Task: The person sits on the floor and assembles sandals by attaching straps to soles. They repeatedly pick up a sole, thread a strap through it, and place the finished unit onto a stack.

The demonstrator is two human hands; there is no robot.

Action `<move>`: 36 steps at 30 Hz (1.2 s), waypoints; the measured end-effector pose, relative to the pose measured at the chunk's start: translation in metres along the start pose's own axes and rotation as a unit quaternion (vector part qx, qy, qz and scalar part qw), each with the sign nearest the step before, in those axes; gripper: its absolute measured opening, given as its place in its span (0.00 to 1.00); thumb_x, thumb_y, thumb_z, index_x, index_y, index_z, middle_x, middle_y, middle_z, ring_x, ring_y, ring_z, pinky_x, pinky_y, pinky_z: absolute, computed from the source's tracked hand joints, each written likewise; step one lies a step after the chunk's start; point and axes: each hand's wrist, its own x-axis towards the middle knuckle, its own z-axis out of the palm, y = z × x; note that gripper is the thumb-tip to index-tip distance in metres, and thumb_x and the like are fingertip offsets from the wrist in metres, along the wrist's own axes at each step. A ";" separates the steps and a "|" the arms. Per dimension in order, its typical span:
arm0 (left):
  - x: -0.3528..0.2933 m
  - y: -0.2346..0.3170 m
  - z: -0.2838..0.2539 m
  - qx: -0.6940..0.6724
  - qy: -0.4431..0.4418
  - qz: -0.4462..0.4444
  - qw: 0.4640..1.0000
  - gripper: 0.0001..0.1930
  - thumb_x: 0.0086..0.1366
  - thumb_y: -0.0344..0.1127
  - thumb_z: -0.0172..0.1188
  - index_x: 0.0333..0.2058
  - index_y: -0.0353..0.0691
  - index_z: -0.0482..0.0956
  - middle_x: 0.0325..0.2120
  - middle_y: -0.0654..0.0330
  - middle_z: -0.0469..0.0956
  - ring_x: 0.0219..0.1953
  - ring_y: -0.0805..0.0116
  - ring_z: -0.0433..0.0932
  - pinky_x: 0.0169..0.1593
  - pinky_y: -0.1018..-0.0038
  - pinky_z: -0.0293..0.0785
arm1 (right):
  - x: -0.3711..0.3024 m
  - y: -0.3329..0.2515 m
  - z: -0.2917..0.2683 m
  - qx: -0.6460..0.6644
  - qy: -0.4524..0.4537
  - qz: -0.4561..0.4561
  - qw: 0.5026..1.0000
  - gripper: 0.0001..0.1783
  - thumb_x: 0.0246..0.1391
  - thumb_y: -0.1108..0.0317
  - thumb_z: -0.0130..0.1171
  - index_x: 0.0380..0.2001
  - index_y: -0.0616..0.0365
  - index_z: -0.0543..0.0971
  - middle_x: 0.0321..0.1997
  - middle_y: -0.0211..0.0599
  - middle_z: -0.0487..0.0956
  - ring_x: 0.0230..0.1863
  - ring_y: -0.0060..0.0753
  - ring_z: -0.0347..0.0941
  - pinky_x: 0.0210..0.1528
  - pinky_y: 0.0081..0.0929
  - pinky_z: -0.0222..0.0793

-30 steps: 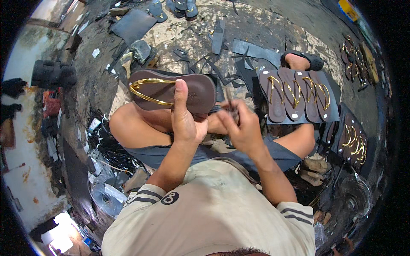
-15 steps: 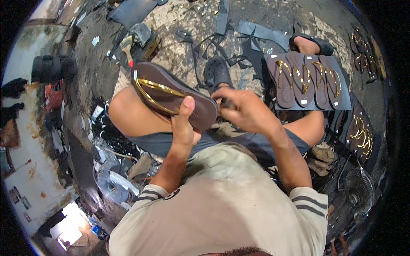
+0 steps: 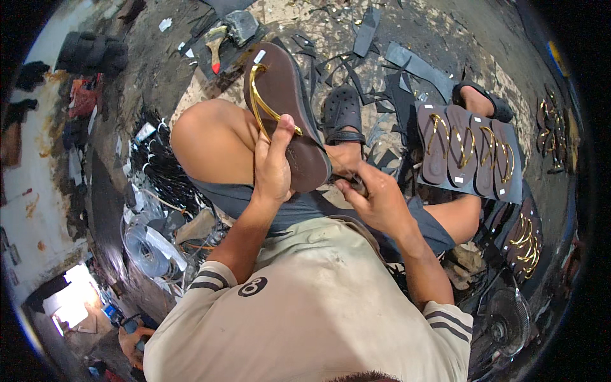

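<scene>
A brown flip-flop sandal (image 3: 299, 146) with shiny gold straps is held up over my lap, its toe end pointing away from me. My left hand (image 3: 273, 162) is closed around its near half, with the thumb on top across the strap and footbed. My right hand (image 3: 382, 197) is closed on a small dark-handled tool (image 3: 358, 185), just right of the sandal's heel end. The working end of that tool is too small to make out. Both forearms are over my lap.
Several finished-looking brown sandals (image 3: 435, 153) lie on a grey sheet at right, with more gold-strapped ones (image 3: 525, 248) below. Dark offcuts (image 3: 420, 70) litter the floor ahead. A paintbrush (image 3: 216, 46) lies far left, black strips (image 3: 159, 159) at left, a fan (image 3: 509, 318) at lower right.
The sandal has turned more upright, its toe end swinging right and away. My right hand has come down and slightly right, still closed. The whole view has shifted somewhat.
</scene>
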 end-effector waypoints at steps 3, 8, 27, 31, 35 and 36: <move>-0.004 0.000 -0.001 0.006 -0.005 0.018 1.000 0.12 0.72 0.44 0.56 0.41 0.40 0.74 0.32 0.70 0.74 0.35 0.83 0.73 0.42 0.80 0.70 | 0.014 0.012 0.016 -0.092 0.004 -0.038 0.995 0.24 0.44 0.76 0.65 0.47 0.56 0.74 0.34 0.48 0.77 0.35 0.54 0.77 0.36 0.42 0.73; -0.008 0.004 0.006 -0.030 -0.011 -0.014 0.999 0.14 0.72 0.42 0.56 0.47 0.38 0.73 0.34 0.67 0.77 0.36 0.81 0.75 0.45 0.78 0.74 | 0.088 -0.001 0.043 -0.098 0.093 -0.047 0.990 0.22 0.48 0.70 0.64 0.48 0.53 0.71 0.36 0.47 0.73 0.40 0.59 0.75 0.39 0.49 0.73; 0.016 0.048 0.006 0.108 -0.162 -0.036 0.980 0.23 0.69 0.47 0.60 0.51 0.34 0.68 0.43 0.55 0.79 0.42 0.70 0.80 0.47 0.71 0.79 | 0.041 -0.063 -0.016 0.165 0.073 0.036 0.983 0.19 0.59 0.61 0.64 0.45 0.63 0.75 0.30 0.43 0.82 0.30 0.27 0.78 0.33 0.28 0.71; 0.001 0.060 -0.001 0.136 -0.116 -0.059 0.982 0.20 0.67 0.47 0.63 0.46 0.36 0.72 0.35 0.63 0.80 0.37 0.77 0.79 0.43 0.76 0.78 | 0.006 -0.043 0.017 0.119 0.132 0.006 0.984 0.20 0.55 0.62 0.67 0.45 0.62 0.75 0.36 0.49 0.81 0.35 0.48 0.80 0.36 0.36 0.74; -0.009 0.057 -0.016 0.108 -0.100 -0.101 0.984 0.20 0.66 0.47 0.64 0.46 0.38 0.72 0.34 0.66 0.79 0.36 0.78 0.78 0.41 0.78 0.78 | -0.042 -0.001 0.066 0.014 0.123 -0.009 0.992 0.17 0.48 0.74 0.66 0.43 0.58 0.75 0.36 0.47 0.78 0.36 0.51 0.79 0.35 0.40 0.74; -0.012 0.054 -0.014 0.107 -0.074 -0.095 0.987 0.19 0.66 0.47 0.64 0.45 0.38 0.73 0.33 0.67 0.78 0.35 0.79 0.77 0.40 0.79 0.77 | -0.041 0.002 0.066 0.008 0.114 -0.003 0.993 0.18 0.47 0.74 0.65 0.43 0.58 0.75 0.36 0.47 0.78 0.35 0.52 0.78 0.35 0.41 0.74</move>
